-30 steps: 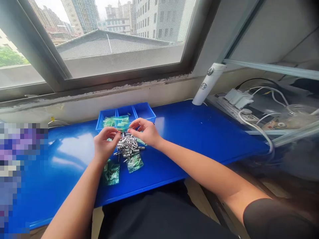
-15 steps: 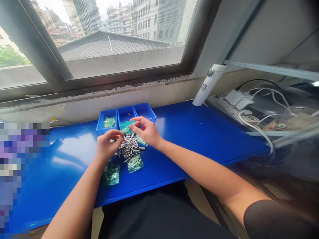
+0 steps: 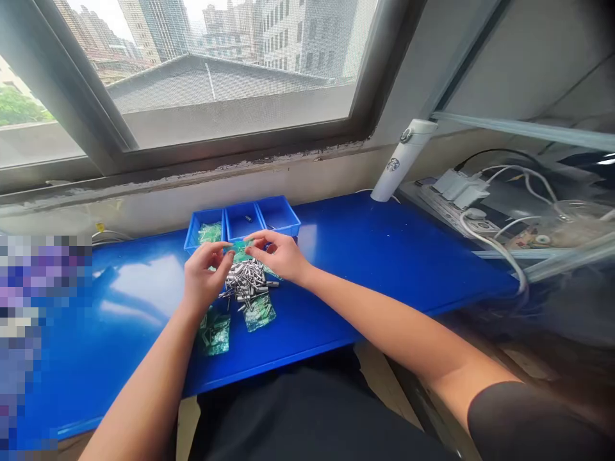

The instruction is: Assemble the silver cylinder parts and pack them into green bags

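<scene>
Between my two hands is a small green plastic bag [image 3: 240, 248], held up over the work surface. My left hand [image 3: 205, 272] pinches its left side, and my right hand [image 3: 281, 257] pinches its right side. Just below lies a heap of small metal pins [image 3: 247, 280], grey and shiny. One green bag of parts [image 3: 260, 312] rests against the near edge of the heap, and another green bag [image 3: 216, 333] lies closer to me on the left. What is inside the held bag is too small to make out.
Behind my hands stand joined blue bins [image 3: 243, 221]; the left one holds green bags [image 3: 210, 232]. The blue table [image 3: 375, 269] runs along a wall under a window. A white bottle [image 3: 402, 163] stands at the back right, near a power strip with chargers [image 3: 461, 189] and cables.
My right hand has come down slightly, and my left hand has risen a little to the bag. Both hands now grip the bag at its sides, lower in front of the bins.
</scene>
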`<move>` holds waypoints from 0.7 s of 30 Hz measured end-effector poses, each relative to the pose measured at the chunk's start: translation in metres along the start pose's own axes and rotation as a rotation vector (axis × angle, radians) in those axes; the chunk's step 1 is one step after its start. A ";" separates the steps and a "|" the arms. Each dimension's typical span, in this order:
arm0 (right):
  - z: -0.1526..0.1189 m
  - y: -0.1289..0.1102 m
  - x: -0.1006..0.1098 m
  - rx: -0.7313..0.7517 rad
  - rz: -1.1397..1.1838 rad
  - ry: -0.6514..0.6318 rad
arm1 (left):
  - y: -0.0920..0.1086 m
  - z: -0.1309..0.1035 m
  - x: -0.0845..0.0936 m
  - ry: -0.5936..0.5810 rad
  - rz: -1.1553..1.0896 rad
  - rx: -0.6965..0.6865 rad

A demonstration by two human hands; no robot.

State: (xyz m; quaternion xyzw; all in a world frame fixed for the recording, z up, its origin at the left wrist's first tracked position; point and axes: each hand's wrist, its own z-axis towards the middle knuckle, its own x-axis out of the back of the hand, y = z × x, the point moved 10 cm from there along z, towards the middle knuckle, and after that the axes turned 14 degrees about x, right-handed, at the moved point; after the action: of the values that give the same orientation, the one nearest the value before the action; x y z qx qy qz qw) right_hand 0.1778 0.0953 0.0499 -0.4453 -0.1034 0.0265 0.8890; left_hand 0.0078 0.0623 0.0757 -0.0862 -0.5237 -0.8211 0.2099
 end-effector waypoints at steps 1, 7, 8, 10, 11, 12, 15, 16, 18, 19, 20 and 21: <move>0.000 0.000 0.000 0.001 -0.001 -0.001 | 0.000 0.000 0.001 0.010 -0.003 -0.004; 0.002 -0.006 0.004 0.079 -0.059 0.013 | -0.009 0.000 -0.005 -0.063 -0.088 0.095; 0.002 -0.005 0.004 0.074 -0.059 0.005 | -0.009 -0.001 -0.006 -0.073 -0.093 0.100; 0.000 0.000 0.002 0.032 -0.039 -0.018 | -0.010 -0.001 -0.008 -0.086 -0.093 0.109; 0.000 0.002 0.001 0.014 -0.027 -0.028 | -0.010 -0.001 -0.008 -0.089 -0.092 0.113; -0.001 0.002 0.000 0.006 -0.019 -0.034 | -0.011 -0.001 -0.008 -0.090 -0.093 0.120; -0.002 -0.003 -0.002 0.027 -0.016 -0.051 | -0.014 0.000 -0.005 -0.080 -0.123 0.143; -0.002 -0.005 -0.003 0.037 -0.010 -0.066 | -0.014 0.001 -0.003 -0.071 -0.134 0.148; -0.002 -0.009 -0.006 0.056 0.007 -0.089 | -0.014 0.001 -0.001 -0.061 -0.145 0.155; -0.002 -0.010 -0.007 0.064 0.012 -0.095 | -0.014 0.001 -0.001 -0.059 -0.144 0.158; -0.002 -0.010 -0.007 0.067 0.013 -0.096 | -0.013 0.001 -0.001 -0.055 -0.139 0.165; -0.001 -0.010 -0.007 0.066 0.007 -0.096 | -0.013 0.001 -0.001 -0.046 -0.132 0.175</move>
State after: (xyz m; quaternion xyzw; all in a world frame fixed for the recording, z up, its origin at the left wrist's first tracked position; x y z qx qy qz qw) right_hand 0.1709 0.0872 0.0558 -0.4144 -0.1432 0.0544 0.8971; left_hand 0.0033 0.0679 0.0647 -0.0516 -0.6027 -0.7820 0.1502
